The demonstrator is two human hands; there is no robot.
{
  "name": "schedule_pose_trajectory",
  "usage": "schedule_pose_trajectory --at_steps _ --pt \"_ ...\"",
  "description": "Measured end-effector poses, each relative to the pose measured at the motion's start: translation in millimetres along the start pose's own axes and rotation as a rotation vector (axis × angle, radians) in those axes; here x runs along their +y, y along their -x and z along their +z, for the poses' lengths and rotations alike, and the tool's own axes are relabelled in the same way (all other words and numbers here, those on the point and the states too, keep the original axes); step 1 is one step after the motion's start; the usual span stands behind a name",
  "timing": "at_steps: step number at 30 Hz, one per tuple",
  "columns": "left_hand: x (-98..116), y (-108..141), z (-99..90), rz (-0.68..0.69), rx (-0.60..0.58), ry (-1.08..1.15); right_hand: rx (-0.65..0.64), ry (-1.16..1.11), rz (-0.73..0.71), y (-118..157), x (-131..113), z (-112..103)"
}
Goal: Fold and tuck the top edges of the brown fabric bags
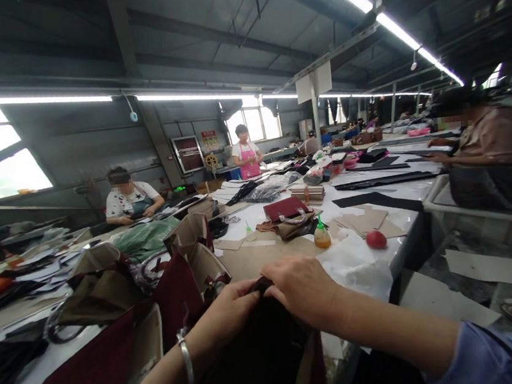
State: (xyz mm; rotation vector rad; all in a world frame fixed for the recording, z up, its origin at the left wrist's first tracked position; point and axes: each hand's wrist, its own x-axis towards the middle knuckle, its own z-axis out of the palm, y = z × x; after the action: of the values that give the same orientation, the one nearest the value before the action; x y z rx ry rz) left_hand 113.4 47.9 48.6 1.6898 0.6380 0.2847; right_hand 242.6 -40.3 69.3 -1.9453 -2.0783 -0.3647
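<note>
A dark handbag (256, 352) with a maroon side stands close in front of me, its lower part cut off by the frame. My left hand (235, 299) pinches its upper edge from the left. My right hand (301, 285) grips the same edge just beside it, thumb and fingers closed on the dark material. The two hands nearly meet. To the left, a maroon bag (179, 287) with a beige lining stands against my left forearm. Another maroon piece (95, 364) lies nearer to me.
On the white table are a glue bottle (321, 234) with a green tip, a red round object (376, 240), cardboard pieces (370, 221) and a maroon handbag (285, 208). A pale bin (443, 211) stands at the right. Co-workers sit left and right; one in a pink apron (249, 161) stands behind.
</note>
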Motion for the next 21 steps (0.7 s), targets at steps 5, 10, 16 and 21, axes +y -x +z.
schedule_pose_trajectory --at_steps 5,10,16,21 --pt "0.8 0.8 11.5 0.017 0.042 0.078 0.063 0.070 -0.008 19.0 8.2 -3.1" --pt "3.4 3.9 22.1 -0.006 0.091 0.091 0.077 0.160 0.008 20.6 16.5 -6.2" --pt "9.0 11.0 22.7 0.027 0.091 -0.014 0.102 0.184 0.010 16.5 14.3 -2.9" --pt "9.3 8.9 20.5 0.137 0.061 -0.026 0.103 0.191 0.028 13.9 13.0 -1.4"
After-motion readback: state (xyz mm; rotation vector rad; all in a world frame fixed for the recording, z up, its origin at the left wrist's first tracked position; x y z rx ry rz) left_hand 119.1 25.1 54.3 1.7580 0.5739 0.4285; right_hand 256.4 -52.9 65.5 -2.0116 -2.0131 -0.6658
